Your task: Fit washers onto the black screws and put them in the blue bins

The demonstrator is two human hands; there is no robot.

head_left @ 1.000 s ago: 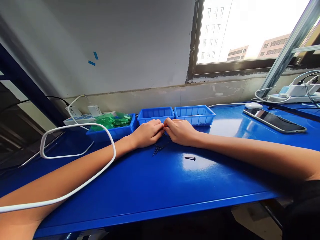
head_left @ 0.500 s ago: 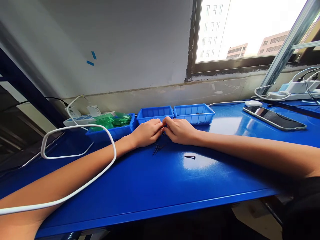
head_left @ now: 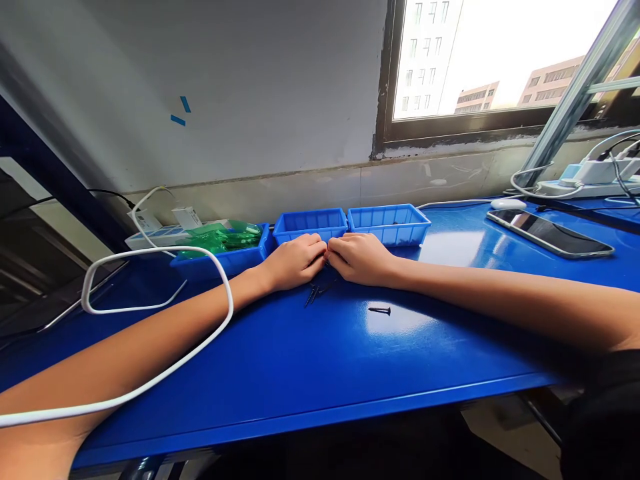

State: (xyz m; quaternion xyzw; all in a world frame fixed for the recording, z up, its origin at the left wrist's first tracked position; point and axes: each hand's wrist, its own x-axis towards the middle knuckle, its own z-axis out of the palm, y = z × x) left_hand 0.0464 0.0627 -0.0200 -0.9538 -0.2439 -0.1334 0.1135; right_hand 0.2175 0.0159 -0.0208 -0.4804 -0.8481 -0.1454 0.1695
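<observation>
My left hand (head_left: 296, 263) and my right hand (head_left: 364, 259) meet fingertip to fingertip low over the table, both with fingers closed in a pinch. Whatever lies between the fingertips is hidden; only a tiny dark bit shows there. Just below the hands, several dark screws (head_left: 313, 294) lie in a loose bunch, partly covered by the fingers. A single black screw (head_left: 380, 311) rests on its side nearer the front edge, apart from my right hand.
Behind the hands stand two blue bins (head_left: 286, 238); the right one holds small dark items. Another blue bin (head_left: 250, 262) holds green plastic packets (head_left: 225, 239). A white cable (head_left: 231, 300) loops across my left forearm. A phone (head_left: 550, 233) lies at right on the blue table (head_left: 280, 373).
My right fingers have curled lower and closer against the left fingertips, hiding the small dark thing between them more. The screws on the table stay put; the view tilts slightly.
</observation>
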